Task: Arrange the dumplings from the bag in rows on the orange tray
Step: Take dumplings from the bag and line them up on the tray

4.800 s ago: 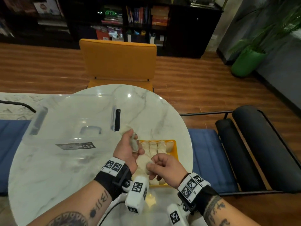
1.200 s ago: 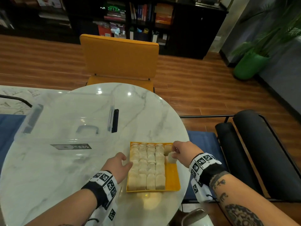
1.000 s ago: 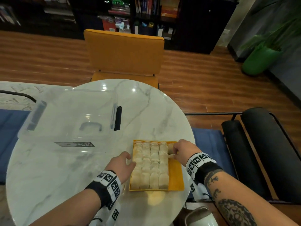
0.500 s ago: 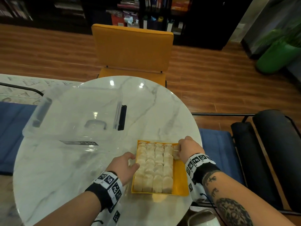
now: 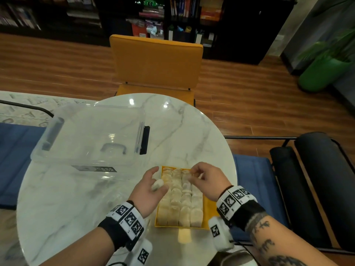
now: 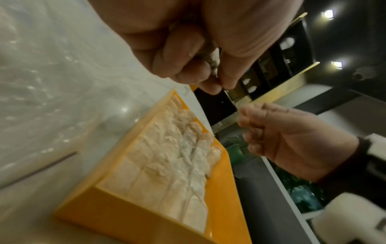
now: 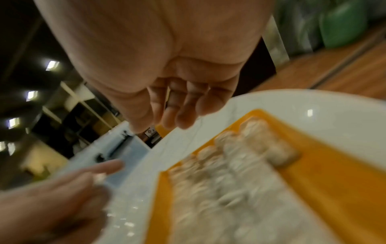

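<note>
The orange tray (image 5: pixel 206 214) lies near the table's front right edge and holds several rows of pale dumplings (image 5: pixel 180 200); a bare strip runs down its right side. My left hand (image 5: pixel 160 179) hovers over the tray's far left corner and pinches a small white dumpling (image 5: pixel 158 184) that seems wrapped in thin crinkled plastic (image 6: pixel 213 61). My right hand (image 5: pixel 192 175) hangs over the tray's far end, a little to the right of the left hand. Its fingers (image 7: pixel 181 118) are loosely curled with nothing in them. The tray (image 6: pixel 125 219) and its rows (image 6: pixel 167 156) also show below the left wrist.
A clear plastic box (image 5: pixel 92 135) with a black latch sits on the left of the round marble table (image 5: pixel 76 198). An orange chair (image 5: pixel 155 62) stands behind the table. A black padded bench (image 5: pixel 317 179) and blue cushions lie to the right.
My left hand has lifted off the tray's left edge and now holds up a dumpling. My right hand has left the tray's far right corner and moved up and left toward it.
</note>
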`<state>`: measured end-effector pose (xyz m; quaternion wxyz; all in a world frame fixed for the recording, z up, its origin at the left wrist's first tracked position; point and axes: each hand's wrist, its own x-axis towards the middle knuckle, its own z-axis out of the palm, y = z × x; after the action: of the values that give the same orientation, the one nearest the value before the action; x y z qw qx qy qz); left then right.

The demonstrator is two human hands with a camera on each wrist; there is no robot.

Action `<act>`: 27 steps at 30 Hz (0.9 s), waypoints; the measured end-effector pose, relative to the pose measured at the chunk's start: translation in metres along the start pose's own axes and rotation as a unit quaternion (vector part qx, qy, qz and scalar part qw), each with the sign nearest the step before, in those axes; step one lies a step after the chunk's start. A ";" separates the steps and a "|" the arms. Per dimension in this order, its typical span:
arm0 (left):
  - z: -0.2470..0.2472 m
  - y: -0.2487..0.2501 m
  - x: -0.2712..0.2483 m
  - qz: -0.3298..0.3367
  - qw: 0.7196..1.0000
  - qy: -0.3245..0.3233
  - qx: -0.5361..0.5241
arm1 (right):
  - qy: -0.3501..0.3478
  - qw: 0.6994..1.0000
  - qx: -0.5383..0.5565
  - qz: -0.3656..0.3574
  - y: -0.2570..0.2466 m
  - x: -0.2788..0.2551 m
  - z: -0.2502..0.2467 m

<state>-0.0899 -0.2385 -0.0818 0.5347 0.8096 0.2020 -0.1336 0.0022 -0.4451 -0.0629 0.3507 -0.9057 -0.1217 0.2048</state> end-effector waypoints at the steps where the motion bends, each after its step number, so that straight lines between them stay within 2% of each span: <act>1: 0.002 0.004 -0.002 0.015 1.000 -0.006 -0.010 | -0.016 0.998 0.054 -0.005 -0.008 -0.007 0.004; 3: 0.006 0.013 -0.005 0.040 0.999 -0.003 -0.021 | -0.052 0.989 0.136 -0.007 -0.021 -0.016 0.012; 5: 0.010 0.019 -0.006 0.067 0.997 0.000 -0.030 | -0.067 0.988 0.138 -0.011 -0.030 -0.024 0.016; 7: 0.012 0.022 -0.008 0.096 0.995 -0.012 -0.030 | -0.055 0.987 0.147 -0.019 -0.037 -0.029 0.018; 11: 0.010 0.025 -0.015 0.100 0.994 -0.013 -0.029 | -0.001 0.969 0.246 -0.006 -0.042 -0.035 0.016; 16: 0.006 0.027 -0.027 0.154 0.986 -0.017 -0.069 | 0.015 0.985 0.169 -0.031 -0.043 -0.036 -0.009; 20: 0.009 0.029 -0.028 0.141 0.986 -0.012 -0.091 | 0.025 0.992 0.094 -0.080 -0.045 -0.040 -0.020; 23: 0.012 0.032 -0.026 0.125 0.981 -0.034 -0.141 | 0.052 0.987 0.128 -0.084 -0.047 -0.045 -0.022; 27: 0.012 0.034 -0.025 0.128 0.977 -0.046 -0.166 | 0.013 0.988 0.126 -0.089 -0.048 -0.048 -0.023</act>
<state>-0.0956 -0.2662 -0.0478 0.6828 0.7220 0.0909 -0.0658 -0.0336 -0.4419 -0.0008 0.4802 -0.8424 -0.1705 0.1751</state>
